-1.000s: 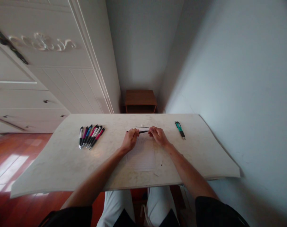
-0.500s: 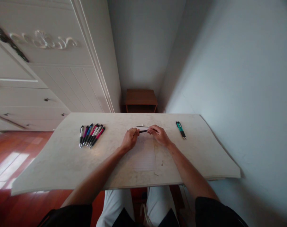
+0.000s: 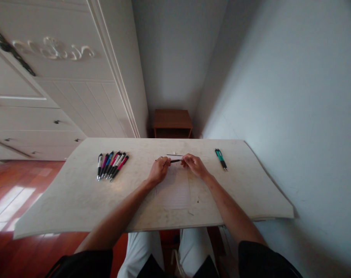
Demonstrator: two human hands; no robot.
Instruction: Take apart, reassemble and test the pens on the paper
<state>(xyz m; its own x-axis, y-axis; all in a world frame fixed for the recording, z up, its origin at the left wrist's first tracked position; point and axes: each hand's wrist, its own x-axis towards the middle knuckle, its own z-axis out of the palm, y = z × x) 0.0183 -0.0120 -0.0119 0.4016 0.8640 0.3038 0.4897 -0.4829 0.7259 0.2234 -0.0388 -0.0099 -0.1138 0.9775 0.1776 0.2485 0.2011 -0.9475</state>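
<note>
My left hand is closed around one end of a dark pen, which lies level between my hands. At its other end, the fingers of my right hand pinch the tip; exactly what they cover is hidden. Just beyond the pen, a thin dark stick like a pen refill lies on the table, with a tiny pale piece beside it too small to name. Below my hands is a lined sheet of paper.
On the pale table, several pens lie in a row at the left, in white, purple, blue and pink. A teal pen or two lies at the right. Behind stands a small brown cabinet; a wall flanks the right side.
The fingers of my right hand have shifted slightly at the pen's end. My left hand and the things on the table stay in place.
</note>
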